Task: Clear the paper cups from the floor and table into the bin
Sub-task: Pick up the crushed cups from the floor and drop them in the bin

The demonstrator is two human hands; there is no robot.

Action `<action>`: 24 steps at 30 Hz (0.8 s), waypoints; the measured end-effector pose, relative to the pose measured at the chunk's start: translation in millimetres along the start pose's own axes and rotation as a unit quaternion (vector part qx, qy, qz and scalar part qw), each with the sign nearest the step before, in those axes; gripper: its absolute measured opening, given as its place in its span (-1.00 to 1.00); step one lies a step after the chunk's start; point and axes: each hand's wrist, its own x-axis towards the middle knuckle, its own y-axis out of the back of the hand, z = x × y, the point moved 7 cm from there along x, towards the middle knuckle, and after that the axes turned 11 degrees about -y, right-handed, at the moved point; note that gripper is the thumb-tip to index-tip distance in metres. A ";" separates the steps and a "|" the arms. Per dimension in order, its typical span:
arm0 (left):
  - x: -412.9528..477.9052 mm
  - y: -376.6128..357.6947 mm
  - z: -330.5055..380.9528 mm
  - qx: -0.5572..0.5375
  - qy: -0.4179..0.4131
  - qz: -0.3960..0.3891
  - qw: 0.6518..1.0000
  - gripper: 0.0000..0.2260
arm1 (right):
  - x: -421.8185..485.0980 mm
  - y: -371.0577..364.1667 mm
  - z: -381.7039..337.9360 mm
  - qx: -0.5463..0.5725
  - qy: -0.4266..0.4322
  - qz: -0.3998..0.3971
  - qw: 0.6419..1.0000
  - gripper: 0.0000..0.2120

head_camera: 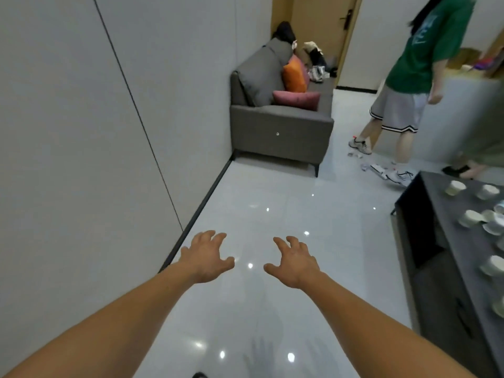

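Both my arms reach forward over the glossy white floor. My left hand and my right hand are held out palm down with fingers spread and loosely bent, holding nothing. Several white paper cups lie on the dark table at the right edge, among them one cup at the far end, another cup in the middle and a nearer cup. No bin is in view.
A grey wall runs along the left. A grey sofa with orange and pink cushions stands ahead. A person in a green shirt stands at the right, with scraps of litter on the floor by their feet.
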 end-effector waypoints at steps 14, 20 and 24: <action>290.2 57.7 74.0 0.011 -0.154 -0.044 0.987 -0.32 | 182.4 107.5 74.1 0.040 -0.152 0.036 0.987 -0.24; 386.3 74.2 116.4 0.029 -0.187 -0.078 0.979 -0.32 | 247.2 141.1 110.8 0.071 -0.195 0.037 0.977 -0.25; 459.6 80.9 159.2 0.044 -0.211 -0.082 0.973 -0.32 | 311.9 168.7 149.1 0.086 -0.213 0.039 0.973 -0.25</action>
